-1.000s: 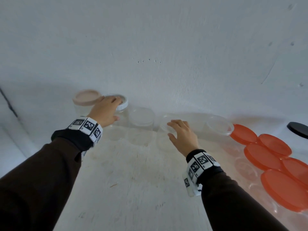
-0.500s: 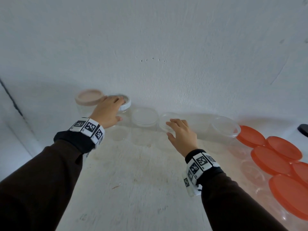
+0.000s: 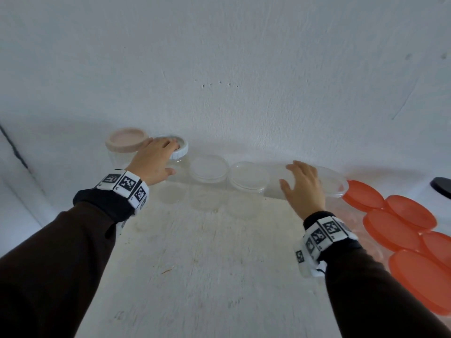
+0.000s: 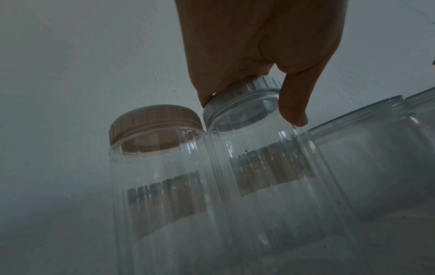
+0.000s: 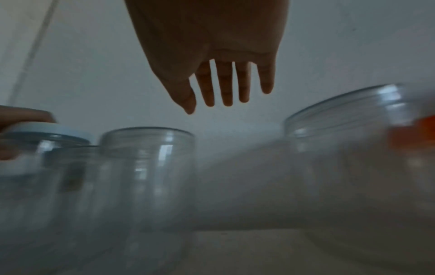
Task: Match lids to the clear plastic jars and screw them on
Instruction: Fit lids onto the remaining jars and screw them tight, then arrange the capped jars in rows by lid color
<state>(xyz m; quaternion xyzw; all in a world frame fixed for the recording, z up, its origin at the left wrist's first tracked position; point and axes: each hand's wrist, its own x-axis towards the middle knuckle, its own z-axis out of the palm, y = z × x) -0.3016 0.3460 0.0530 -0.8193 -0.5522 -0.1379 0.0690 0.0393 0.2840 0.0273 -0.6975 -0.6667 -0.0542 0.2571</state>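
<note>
My left hand grips the white ribbed lid from above, fingers curled round its edge, on a clear labelled jar at the back left. Touching it on the left stands a second clear jar with a beige lid. To the right, two open clear jars stand in a row. My right hand hovers with straight, spread fingers over a wide open jar and holds nothing.
Several orange lids lie overlapping at the right edge of the white tabletop. A black round object shows at the far right. A white wall rises right behind the jars.
My right hand has moved right, from the second open jar to above the wide jar. The left hand has stayed on the white lid.
</note>
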